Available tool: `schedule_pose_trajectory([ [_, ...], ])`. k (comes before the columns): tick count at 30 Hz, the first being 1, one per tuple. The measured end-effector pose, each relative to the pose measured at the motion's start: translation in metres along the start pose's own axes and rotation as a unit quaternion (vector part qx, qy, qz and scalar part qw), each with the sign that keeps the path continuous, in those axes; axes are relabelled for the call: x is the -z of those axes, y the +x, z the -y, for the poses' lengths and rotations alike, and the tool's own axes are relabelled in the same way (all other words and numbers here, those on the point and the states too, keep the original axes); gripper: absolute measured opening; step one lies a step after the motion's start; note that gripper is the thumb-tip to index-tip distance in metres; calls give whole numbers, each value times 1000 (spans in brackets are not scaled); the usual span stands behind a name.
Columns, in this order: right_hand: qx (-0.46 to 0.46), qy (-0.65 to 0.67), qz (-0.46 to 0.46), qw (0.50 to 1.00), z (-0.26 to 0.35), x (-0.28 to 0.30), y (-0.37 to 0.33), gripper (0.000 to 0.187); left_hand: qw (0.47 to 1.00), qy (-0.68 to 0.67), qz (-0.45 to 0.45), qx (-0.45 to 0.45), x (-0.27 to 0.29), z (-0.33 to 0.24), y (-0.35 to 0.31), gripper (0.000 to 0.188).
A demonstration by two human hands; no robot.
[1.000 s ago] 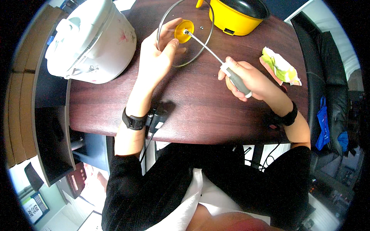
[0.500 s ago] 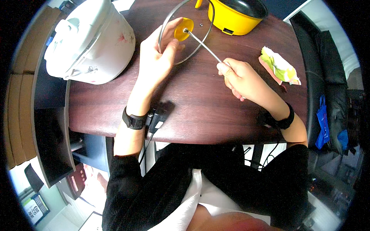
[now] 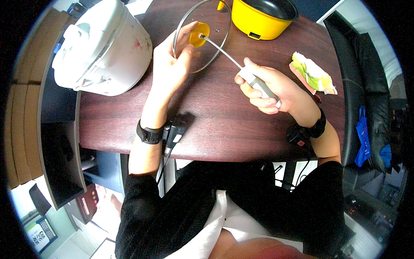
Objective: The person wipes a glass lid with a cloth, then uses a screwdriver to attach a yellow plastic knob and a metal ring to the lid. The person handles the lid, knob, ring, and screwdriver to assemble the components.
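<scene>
My left hand (image 3: 174, 60) holds a round glass lid (image 3: 210, 55) with a metal rim, tilted on edge above the table. Its fingers reach around the rim to the yellow knob (image 3: 199, 35), which shows through the glass. In my right hand (image 3: 271, 88) is a screwdriver (image 3: 262, 86) with a white and grey handle and a long metal shaft. The shaft's tip meets the middle of the knob, at the screw. My right fingers wrap loosely round the handle, with the thumb lying along its top. Behind the lid stands a yellow electric pot (image 3: 258, 21) with a dark inside.
A white rice cooker (image 3: 116, 56) fills the table's left side. A crumpled, coloured cloth or packet (image 3: 312, 73) lies at the right of the brown table (image 3: 215, 129). Black devices with cables are at both wrists. A black sofa (image 3: 373, 86) stands beyond the right edge.
My right hand has turned and its fingers have loosened, so the screwdriver's handle now shows. The lid and the screwdriver's tip have shifted slightly left.
</scene>
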State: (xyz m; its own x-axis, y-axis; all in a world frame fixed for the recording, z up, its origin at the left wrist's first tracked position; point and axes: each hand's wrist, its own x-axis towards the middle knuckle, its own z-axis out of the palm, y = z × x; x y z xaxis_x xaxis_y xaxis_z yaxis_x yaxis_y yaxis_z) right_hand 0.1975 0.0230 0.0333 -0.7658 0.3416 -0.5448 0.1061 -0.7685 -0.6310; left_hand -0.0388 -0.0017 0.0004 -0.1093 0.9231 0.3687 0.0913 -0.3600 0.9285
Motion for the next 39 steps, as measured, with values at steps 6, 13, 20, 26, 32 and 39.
schedule_pose_trajectory([
  [6,166,-411,-146,884,-3,6,-8,37,999,-40,33,10,5,-14,2,43],
  [13,289,-730,-323,529,-8,0,-5,33,998,-50,17,35,0,-10,1,43],
  [20,343,-691,-282,571,-11,10,15,39,997,-70,-17,5,3,-10,2,45],
  [26,152,-516,-189,821,-1,-13,11,35,998,-54,-25,19,7,-13,0,42],
  [32,119,-303,-86,942,-10,-8,20,41,999,-36,-37,3,6,-7,1,41],
  [39,278,-619,-238,695,2,11,9,36,999,7,-7,32,6,-11,0,42],
])
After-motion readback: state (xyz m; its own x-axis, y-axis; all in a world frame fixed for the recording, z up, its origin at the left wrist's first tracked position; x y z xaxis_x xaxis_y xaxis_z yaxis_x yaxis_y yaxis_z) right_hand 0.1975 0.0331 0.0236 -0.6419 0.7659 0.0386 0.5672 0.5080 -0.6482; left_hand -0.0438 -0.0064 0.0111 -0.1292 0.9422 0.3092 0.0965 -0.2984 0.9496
